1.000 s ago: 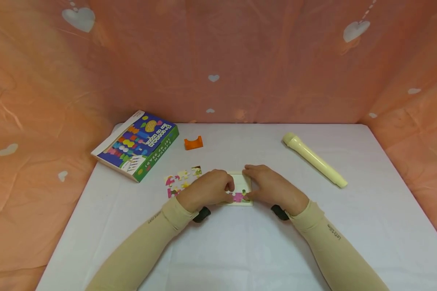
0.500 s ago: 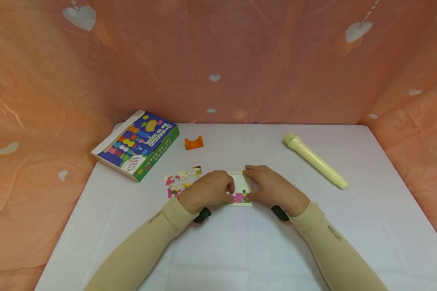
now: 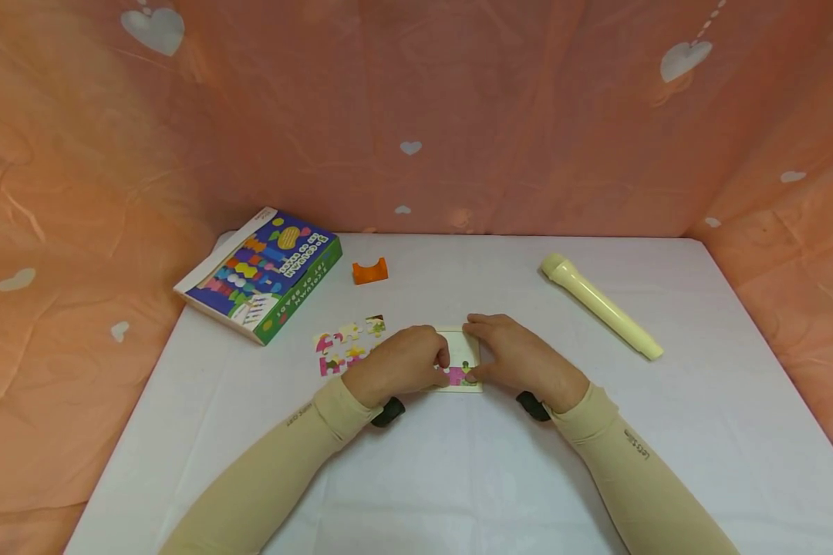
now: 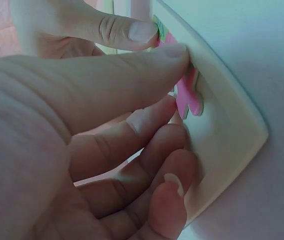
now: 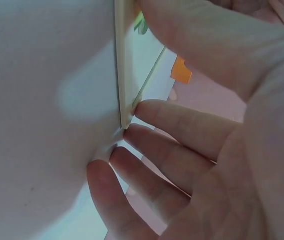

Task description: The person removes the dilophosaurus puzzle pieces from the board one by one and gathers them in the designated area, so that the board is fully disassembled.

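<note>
A small cream puzzle tray (image 3: 461, 344) lies flat between the two hands. Along its near side sit pink and green jigsaw pieces (image 3: 456, 377). My left hand (image 3: 400, 357) pinches a pink jigsaw piece (image 4: 186, 95) between thumb and index finger, low over the tray floor; the other fingers curl beneath. My right hand (image 3: 524, 358) spans the tray's right side. Its thumb (image 4: 144, 31) presses at the green piece, while its spread fingers (image 5: 182, 127) touch the far right corner and the tablecloth. The left hand hides the tray's left part in the head view.
Several loose jigsaw pieces (image 3: 350, 351) lie left of the tray, partly behind the left hand. Farther back are an orange notched block (image 3: 370, 271) and a blue and green toy box (image 3: 264, 274). A pale yellow tube (image 3: 600, 306) with a wider end lies at right.
</note>
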`<act>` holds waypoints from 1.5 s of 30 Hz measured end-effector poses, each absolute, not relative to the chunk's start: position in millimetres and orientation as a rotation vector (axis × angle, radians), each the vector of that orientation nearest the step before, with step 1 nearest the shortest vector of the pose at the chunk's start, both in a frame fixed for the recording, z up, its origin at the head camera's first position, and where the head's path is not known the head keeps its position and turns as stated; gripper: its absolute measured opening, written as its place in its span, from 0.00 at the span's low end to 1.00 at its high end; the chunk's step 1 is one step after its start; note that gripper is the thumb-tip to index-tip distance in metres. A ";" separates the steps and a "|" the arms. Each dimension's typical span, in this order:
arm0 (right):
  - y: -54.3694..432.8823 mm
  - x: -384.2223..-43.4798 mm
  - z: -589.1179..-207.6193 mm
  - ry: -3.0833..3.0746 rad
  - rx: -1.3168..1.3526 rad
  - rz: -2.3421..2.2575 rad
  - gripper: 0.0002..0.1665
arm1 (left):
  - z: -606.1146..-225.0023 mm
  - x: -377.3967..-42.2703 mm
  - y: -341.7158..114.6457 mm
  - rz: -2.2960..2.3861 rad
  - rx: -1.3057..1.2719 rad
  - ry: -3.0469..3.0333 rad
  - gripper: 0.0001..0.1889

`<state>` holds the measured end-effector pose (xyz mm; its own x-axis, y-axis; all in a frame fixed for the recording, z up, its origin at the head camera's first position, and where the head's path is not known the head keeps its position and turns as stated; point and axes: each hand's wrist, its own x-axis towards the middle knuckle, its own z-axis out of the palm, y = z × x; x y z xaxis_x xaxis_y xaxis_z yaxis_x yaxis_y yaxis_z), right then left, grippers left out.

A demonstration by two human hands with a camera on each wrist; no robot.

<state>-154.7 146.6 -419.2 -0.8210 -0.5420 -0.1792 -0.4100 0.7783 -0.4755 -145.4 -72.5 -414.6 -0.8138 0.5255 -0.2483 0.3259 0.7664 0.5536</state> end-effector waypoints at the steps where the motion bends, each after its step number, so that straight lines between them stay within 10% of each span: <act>1: 146.4 -154.6 -419.1 2.665 -0.733 -0.607 0.43 | -414.7 -145.3 -72.4 0.700 0.645 2.571 0.03; 45: 141.9 -154.4 -417.0 2.676 -0.698 -0.566 0.45 | -403.1 -148.4 -94.7 0.907 0.607 2.555 0.08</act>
